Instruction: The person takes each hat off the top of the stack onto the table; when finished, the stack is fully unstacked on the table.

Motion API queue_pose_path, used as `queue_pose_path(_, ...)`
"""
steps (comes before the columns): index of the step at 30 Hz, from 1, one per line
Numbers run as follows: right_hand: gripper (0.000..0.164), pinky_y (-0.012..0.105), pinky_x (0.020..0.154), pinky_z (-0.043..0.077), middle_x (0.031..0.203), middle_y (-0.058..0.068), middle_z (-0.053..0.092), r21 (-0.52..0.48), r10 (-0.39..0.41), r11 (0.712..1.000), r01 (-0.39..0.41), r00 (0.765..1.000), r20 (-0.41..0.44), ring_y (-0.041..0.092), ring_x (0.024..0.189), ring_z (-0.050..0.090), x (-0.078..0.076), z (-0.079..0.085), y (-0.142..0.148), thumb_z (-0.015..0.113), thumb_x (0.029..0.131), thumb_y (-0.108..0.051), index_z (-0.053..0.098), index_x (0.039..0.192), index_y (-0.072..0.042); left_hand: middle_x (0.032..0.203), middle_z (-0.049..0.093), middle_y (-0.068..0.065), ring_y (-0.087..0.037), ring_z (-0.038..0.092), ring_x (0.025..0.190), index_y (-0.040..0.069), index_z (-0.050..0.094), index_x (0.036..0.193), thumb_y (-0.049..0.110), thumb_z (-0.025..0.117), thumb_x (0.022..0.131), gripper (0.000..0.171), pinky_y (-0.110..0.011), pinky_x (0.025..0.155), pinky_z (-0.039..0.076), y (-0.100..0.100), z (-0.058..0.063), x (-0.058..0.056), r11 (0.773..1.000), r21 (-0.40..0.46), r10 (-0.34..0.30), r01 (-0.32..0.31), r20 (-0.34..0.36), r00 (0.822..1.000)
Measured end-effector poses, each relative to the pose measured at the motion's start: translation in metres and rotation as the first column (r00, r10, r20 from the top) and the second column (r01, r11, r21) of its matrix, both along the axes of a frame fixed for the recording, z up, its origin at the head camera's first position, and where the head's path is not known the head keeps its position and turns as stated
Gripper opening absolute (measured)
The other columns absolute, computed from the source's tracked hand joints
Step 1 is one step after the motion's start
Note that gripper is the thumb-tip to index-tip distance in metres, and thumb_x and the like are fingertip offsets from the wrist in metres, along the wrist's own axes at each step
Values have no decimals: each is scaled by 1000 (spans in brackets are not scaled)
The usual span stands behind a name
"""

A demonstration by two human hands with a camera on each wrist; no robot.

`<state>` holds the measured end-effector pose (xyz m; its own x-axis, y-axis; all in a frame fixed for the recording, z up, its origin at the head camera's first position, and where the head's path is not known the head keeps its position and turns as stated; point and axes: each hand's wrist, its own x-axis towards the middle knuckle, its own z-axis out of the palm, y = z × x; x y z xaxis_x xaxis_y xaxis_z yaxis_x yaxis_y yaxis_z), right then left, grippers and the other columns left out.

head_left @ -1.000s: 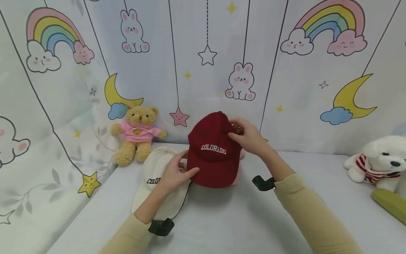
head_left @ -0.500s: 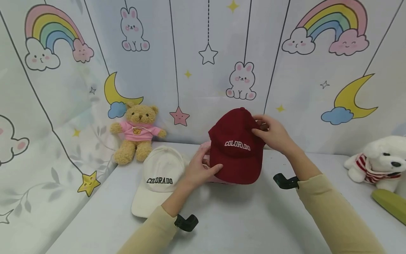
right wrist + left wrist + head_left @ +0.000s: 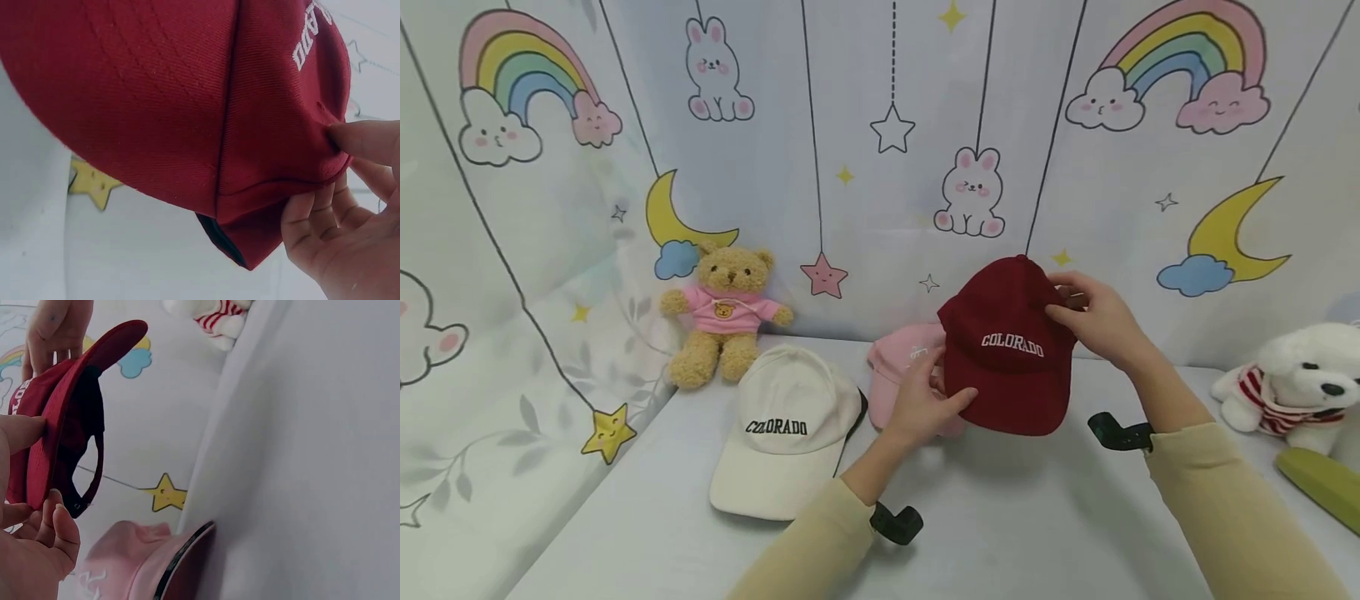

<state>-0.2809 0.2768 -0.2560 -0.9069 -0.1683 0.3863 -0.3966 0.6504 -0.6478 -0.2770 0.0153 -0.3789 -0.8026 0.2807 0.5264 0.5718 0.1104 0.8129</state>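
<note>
COLORADO, twice
It stands in white on the red cap, in black on the cream cap; the pink cap bears an unreadable white mark.

A plain beige left sleeve near seven o'clock, a matching right sleeve near four — and black, bent wrist devices, left device and right device, at the cuffs.

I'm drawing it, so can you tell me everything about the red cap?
The red cap looks like stitched cloth, with white COLORADO lettering, a top button, curved brim, dark lining and back strap. It is held above the table, brim down, partly hiding the pink cap in the head view. Left fingers pinch its brim; right fingers pinch the crown's side.
</note>
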Motion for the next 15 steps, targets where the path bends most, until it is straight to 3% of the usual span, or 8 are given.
queue_pose_path(5, 42, 23, 68, 54, 121, 24, 56, 3, -22, 1000, 22, 1000, 15, 35, 104, 57, -1, -9, 17, 56, 104, -13, 49, 143, 1, 96, 63, -4, -9, 62, 75, 2, 53, 138, 15, 82, 85, 62, -23, 68, 53, 16, -6, -2, 1000, -23, -2, 3, 46, 999)
queue_pose_path(15, 42, 28, 68, 56, 119, 24, 55, 1, -64, 998, 64, 997, 44, 35, 101, 57, 5, -21, 41, 56, 104, -14, 49, 142, 2, 109, 59, -4, -5, 57, 72, 2, 54, 140, 18, 82, 84, 65, -21, 66, 50, 38, -14, -3, 994, -108, -14, 22, 73, 997)
